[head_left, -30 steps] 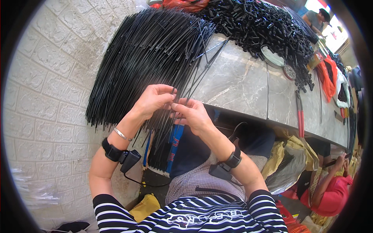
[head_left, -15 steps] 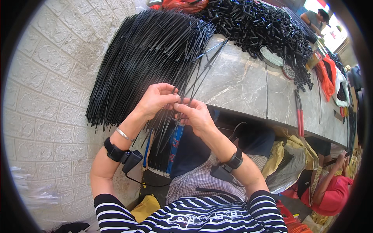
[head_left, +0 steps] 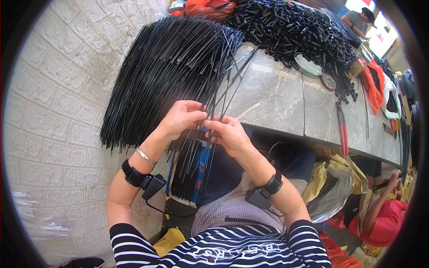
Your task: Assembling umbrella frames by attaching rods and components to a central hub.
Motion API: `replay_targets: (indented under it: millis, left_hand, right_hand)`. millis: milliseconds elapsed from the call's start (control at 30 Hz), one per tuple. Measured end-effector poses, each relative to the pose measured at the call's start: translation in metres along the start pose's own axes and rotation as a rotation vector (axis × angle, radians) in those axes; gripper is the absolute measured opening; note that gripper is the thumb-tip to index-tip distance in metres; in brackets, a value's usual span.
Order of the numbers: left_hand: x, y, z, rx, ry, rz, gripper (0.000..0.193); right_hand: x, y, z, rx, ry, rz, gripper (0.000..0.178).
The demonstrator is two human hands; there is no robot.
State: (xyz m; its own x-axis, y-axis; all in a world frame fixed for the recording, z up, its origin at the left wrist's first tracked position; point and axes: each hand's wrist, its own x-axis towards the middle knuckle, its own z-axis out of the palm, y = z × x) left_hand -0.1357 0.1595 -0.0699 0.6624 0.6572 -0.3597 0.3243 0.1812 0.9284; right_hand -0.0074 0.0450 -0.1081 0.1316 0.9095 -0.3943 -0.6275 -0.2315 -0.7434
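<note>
My left hand [head_left: 182, 119] and my right hand [head_left: 229, 133] meet at the near edge of the table, thumbs and fingertips pinched close together. Both are closed on thin black rods [head_left: 193, 154], some of which slant down past my fingers over my lap. The exact spot they grip is partly hidden by the fingers. Just beyond my left hand lies a large heap of thin black rods [head_left: 163, 67], its near ends jutting over the table edge. A few loose rods [head_left: 236, 82] cross at the heap's right side.
Short black tubes [head_left: 290, 31] form a big pile at the back. Nearby are two round dishes [head_left: 308, 65] of small parts and red-handled pliers [head_left: 343, 134]. A pale brick-patterned wall [head_left: 58, 111] stands at left. Another person in red [head_left: 386, 221] sits at right.
The view has shifted slightly. Both hands stay together at nearly the same place, with the fingertips moved a little on the rods.
</note>
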Motion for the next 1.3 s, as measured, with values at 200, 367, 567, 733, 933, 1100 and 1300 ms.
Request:
replay_targets:
  millis: [200, 367, 567, 733, 933, 1100, 1300]
  left_hand:
    - [-0.003, 0.004, 0.000, -0.041, -0.042, -0.038, 0.014]
    - [-0.004, 0.005, 0.003, -0.071, -0.009, -0.045, 0.017]
    - [-0.005, 0.006, 0.003, -0.008, -0.030, -0.021, 0.020]
    - [-0.004, 0.010, 0.004, -0.006, -0.028, -0.005, 0.021]
    - [-0.006, 0.013, 0.006, -0.032, -0.030, -0.004, 0.020]
    - [-0.005, 0.011, 0.004, -0.057, -0.026, 0.009, 0.017]
    - [-0.005, 0.015, 0.009, -0.032, -0.021, 0.000, 0.015]
  right_hand:
    - [-0.001, 0.000, -0.004, -0.020, -0.038, 0.007, 0.011]
    - [0.000, -0.001, -0.006, -0.012, -0.060, 0.011, 0.009]
    - [0.001, 0.000, -0.007, -0.026, -0.059, 0.012, 0.009]
    - [-0.006, -0.006, -0.004, -0.004, -0.084, 0.042, 0.015]
    - [-0.011, -0.011, -0.004, 0.000, -0.118, 0.026, 0.018]
    - [-0.011, -0.013, -0.010, 0.049, -0.128, 0.050, 0.020]
    - [-0.012, -0.016, -0.013, 0.045, -0.149, 0.025, 0.017]
